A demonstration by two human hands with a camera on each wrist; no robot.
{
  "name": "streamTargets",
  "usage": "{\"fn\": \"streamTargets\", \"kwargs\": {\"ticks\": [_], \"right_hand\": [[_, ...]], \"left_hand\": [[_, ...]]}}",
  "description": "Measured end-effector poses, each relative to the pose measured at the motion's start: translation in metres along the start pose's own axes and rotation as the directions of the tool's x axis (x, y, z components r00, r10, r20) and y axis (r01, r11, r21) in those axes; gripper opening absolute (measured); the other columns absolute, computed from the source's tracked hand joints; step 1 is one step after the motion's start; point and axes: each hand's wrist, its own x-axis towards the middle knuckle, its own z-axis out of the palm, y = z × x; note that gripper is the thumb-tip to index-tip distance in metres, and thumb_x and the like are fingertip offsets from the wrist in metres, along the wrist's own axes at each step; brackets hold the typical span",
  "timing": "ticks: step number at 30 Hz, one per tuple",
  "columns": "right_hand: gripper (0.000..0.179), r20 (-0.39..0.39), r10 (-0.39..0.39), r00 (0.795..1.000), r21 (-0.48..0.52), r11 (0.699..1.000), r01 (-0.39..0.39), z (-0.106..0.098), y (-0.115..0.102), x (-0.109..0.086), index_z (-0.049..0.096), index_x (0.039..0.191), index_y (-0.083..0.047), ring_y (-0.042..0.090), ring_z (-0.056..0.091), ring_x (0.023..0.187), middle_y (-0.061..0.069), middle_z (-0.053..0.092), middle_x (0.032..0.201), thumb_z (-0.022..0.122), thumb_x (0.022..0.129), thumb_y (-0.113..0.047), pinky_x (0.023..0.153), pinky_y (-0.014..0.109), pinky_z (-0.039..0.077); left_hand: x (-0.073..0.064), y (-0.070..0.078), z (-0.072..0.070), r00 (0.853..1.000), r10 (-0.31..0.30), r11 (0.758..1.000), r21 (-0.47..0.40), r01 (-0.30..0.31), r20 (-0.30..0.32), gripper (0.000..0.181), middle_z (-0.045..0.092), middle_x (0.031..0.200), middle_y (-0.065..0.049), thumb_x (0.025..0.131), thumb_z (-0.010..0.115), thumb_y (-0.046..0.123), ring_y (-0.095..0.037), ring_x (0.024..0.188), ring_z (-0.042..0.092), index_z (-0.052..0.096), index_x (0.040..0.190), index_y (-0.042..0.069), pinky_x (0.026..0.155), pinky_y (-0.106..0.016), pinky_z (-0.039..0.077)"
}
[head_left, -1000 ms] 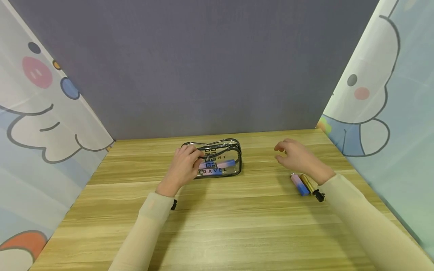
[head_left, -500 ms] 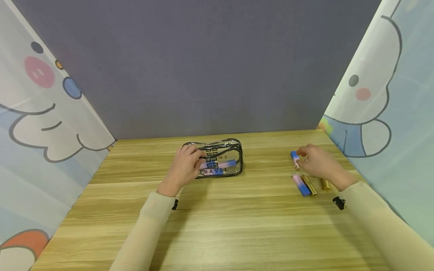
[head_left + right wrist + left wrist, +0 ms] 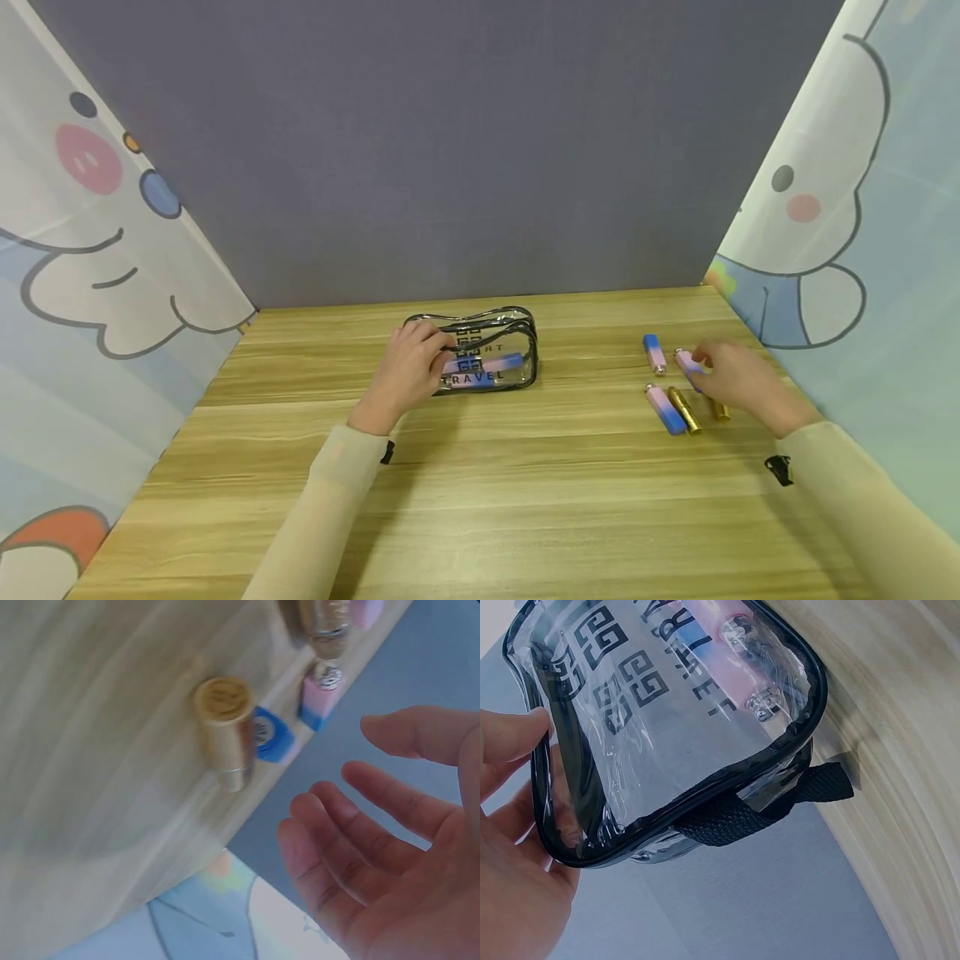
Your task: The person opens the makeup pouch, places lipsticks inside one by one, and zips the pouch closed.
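Lying nearest on the table [image 3: 525,500], two gold tubes [image 3: 684,410]; just beyond, the right hand [image 3: 738,379], loosely curved, empty! Farther left, the left hand [image 3: 408,362] pinches the clear pouch [image 3: 516,342], pink-and-blue tubes [image 3: 504,363] inside (behind TRAVEL lettering [image 3: 472,379]).

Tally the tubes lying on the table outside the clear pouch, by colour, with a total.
Pink-and-blue tubes: 3
Gold tubes: 2
Total: 5
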Motion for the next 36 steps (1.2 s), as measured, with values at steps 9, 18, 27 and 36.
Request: {"fn": "streamTargets", "kwargs": {"ticks": [9,18,27,36], "right_hand": [[0.046,0.035,0.079,0.996,-0.038,0.996,-0.077,0.002,0.019,-0.01,0.061,0.118,0.017,0.055,0.061,0.103,0.039,0.062,0.117,0.068,0.091,-0.02,0.083,0.064,0.049],[0.017,0.066,0.118,0.991,-0.014,0.993,-0.117,0.009,0.031,-0.016,0.058,0.08,-0.004,0.025,0.05,0.067,0.007,0.056,0.073,0.065,0.088,-0.018,0.058,0.041,0.042],[0.018,0.109,0.117,0.987,-0.01,0.993,-0.117,0.012,0.04,-0.015,0.065,0.091,0.004,0.027,0.054,0.073,0.015,0.065,0.085,0.062,0.078,-0.008,0.064,0.045,0.047],[0.035,0.103,0.114,0.988,-0.018,0.993,-0.113,0.012,0.043,-0.016,0.066,0.106,0.009,0.046,0.064,0.095,0.029,0.068,0.108,0.064,0.075,-0.005,0.076,0.061,0.051]], "left_hand": [[-0.001,0.001,-0.001,1.0,0.01,1.0,-0.007,-0.01,-0.022,0.008,0.067,0.102,-0.006,0.095,0.071,0.007,-0.029,0.098,0.058,0.075,0.102,0.009,0.08,-0.043,0.042],[0.0,0.001,-0.001,1.0,0.014,1.0,-0.004,-0.014,-0.022,0.008,0.066,0.101,-0.006,0.095,0.072,0.008,-0.03,0.098,0.058,0.075,0.102,0.009,0.079,-0.043,0.042],[0.0,0.001,0.0,1.0,0.016,1.0,-0.001,-0.016,-0.019,0.009,0.065,0.101,-0.006,0.095,0.072,0.008,-0.03,0.097,0.058,0.075,0.103,0.009,0.081,-0.045,0.043],[0.001,0.001,-0.001,1.0,0.021,1.0,0.003,-0.02,-0.021,0.009,0.066,0.101,-0.007,0.094,0.072,0.008,-0.031,0.097,0.058,0.075,0.103,0.008,0.082,-0.047,0.045]]}}
